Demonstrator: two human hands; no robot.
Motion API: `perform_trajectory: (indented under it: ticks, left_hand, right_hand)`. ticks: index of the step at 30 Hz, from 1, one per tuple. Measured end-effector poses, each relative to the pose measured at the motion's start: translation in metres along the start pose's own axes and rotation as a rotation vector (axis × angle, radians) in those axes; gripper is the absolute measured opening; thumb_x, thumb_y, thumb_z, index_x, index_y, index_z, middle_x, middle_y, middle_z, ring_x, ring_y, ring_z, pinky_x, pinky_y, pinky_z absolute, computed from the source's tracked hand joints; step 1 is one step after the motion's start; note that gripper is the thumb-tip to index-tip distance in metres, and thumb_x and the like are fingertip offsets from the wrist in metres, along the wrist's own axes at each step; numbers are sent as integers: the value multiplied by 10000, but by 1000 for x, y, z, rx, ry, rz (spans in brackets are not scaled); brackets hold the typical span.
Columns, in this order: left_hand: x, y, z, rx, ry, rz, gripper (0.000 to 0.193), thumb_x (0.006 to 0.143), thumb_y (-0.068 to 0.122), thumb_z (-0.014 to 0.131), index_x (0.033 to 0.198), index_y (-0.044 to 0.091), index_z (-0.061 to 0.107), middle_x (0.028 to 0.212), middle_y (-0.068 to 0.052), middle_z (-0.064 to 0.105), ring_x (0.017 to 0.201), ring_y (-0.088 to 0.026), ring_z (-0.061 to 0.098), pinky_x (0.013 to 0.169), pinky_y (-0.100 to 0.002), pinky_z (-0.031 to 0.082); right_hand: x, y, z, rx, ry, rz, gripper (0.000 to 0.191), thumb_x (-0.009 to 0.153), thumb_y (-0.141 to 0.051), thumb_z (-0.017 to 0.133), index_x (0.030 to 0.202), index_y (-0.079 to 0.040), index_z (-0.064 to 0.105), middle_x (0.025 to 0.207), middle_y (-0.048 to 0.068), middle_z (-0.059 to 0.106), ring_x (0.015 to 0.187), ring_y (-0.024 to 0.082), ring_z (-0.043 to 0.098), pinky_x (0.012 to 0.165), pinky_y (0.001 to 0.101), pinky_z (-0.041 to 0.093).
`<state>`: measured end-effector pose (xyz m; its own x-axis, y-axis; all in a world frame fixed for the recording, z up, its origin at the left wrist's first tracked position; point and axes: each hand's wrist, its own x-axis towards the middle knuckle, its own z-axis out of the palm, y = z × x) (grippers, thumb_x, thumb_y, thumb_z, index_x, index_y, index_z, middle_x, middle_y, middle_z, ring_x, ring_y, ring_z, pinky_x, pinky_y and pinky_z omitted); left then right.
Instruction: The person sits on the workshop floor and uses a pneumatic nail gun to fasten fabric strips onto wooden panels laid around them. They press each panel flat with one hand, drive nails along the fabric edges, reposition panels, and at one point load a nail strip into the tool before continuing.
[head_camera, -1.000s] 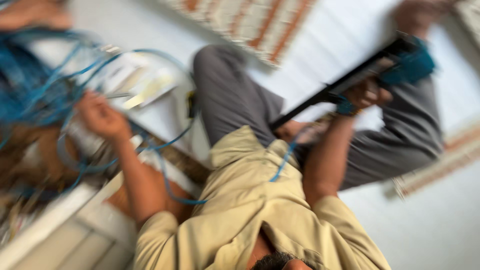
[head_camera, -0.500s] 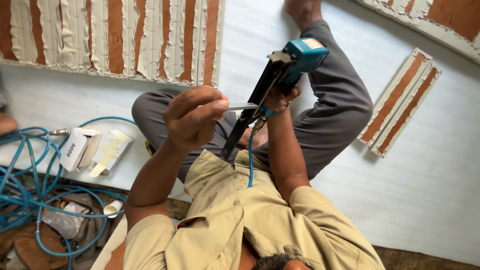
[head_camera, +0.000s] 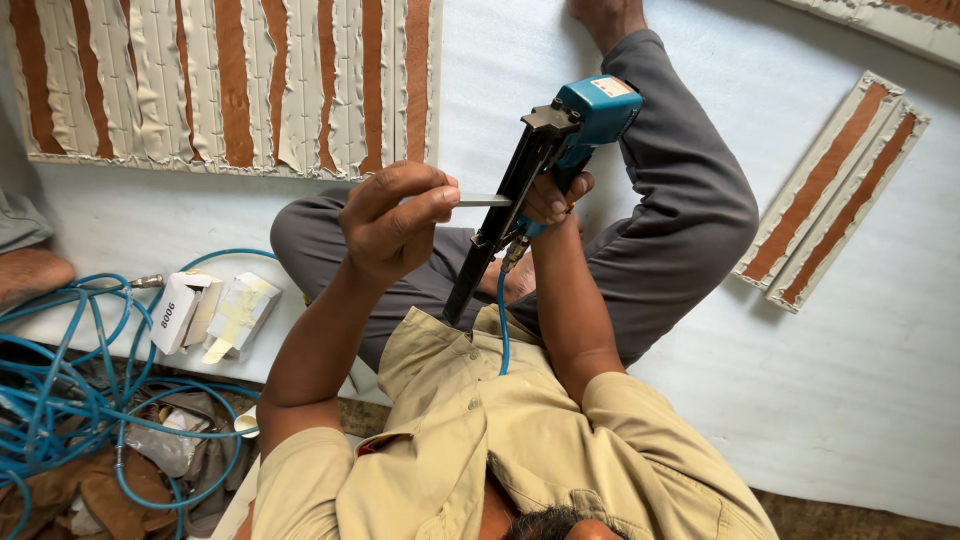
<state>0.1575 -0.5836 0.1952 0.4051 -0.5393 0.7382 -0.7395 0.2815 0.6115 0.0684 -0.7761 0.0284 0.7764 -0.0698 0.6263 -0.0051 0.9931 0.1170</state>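
A: Currently your right hand (head_camera: 555, 195) is closed around the grip of the teal nail gun (head_camera: 560, 140), held up over your lap.

B: And your left hand (head_camera: 395, 220)?

A: Its fingers pinch a thin metal strip (head_camera: 485, 200) against the gun's black magazine.

B: Containers?

A: Two small white boxes (head_camera: 215, 310) lie left of the gun; their contents cannot be made out. A blue hose (head_camera: 70, 400) coils beyond them, cut off at the edge. Right of the gun, the white sheet (head_camera: 870, 380) lies open.

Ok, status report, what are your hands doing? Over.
Left hand pinching staple strip at magazine. Right hand gripping teal pneumatic stapler. Blue air hose hanging clear.
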Motion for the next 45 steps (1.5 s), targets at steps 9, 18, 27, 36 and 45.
perform_trajectory:
  ticks: [9, 18, 27, 36, 45]
  left_hand:
    - [4, -11, 14, -7, -134, -77, 299, 1026, -118, 614, 1257, 62, 670, 1137, -120, 636, 938, -167, 712, 751, -279, 648]
    - [19, -24, 34, -20, -281, -197, 393, 1058, 6, 689, 1430, 102, 609, 1323, -120, 575, 1025, -163, 701, 855, -280, 655]
    - [-44, -32, 7, 40, -317, -647, 304, 1116, 276, 588, 1360, 102, 639, 1065, -84, 690, 950, -183, 699, 789, -345, 612]
    - [-208, -2, 46, -753, -159, -1205, 663, 1067, 588, 421, 1084, -29, 663, 755, -89, 641, 687, -181, 664, 655, -298, 573]
    - [-170, -19, 74, -801, 437, -1269, 496, 1076, 477, 426, 1081, 12, 598, 882, -64, 663, 700, -144, 644, 665, -290, 558]
  right_hand:
    - [-4, -3, -5, -4, -19, -41, 643, 933, -175, 687, 1485, 69, 465, 791, 131, 726, 571, 133, 696, 492, 230, 581]
    - [-11, -4, -8, -27, 28, -121, 650, 943, -196, 679, 1491, 78, 463, 744, 75, 700, 532, 89, 656, 473, 182, 548]
    - [-24, -17, -23, -65, 18, -108, 635, 967, -222, 658, 1517, 23, 456, 810, 72, 717, 609, 100, 694, 520, 213, 573]
    - [-28, -31, -32, -130, 57, -142, 611, 1007, -244, 614, 1553, -40, 433, 880, 36, 729, 650, 64, 698, 553, 202, 590]
    - [-19, -22, -27, -177, 213, -78, 494, 1008, -217, 601, 1453, -26, 505, 918, 59, 698, 646, 83, 613, 565, 227, 536]
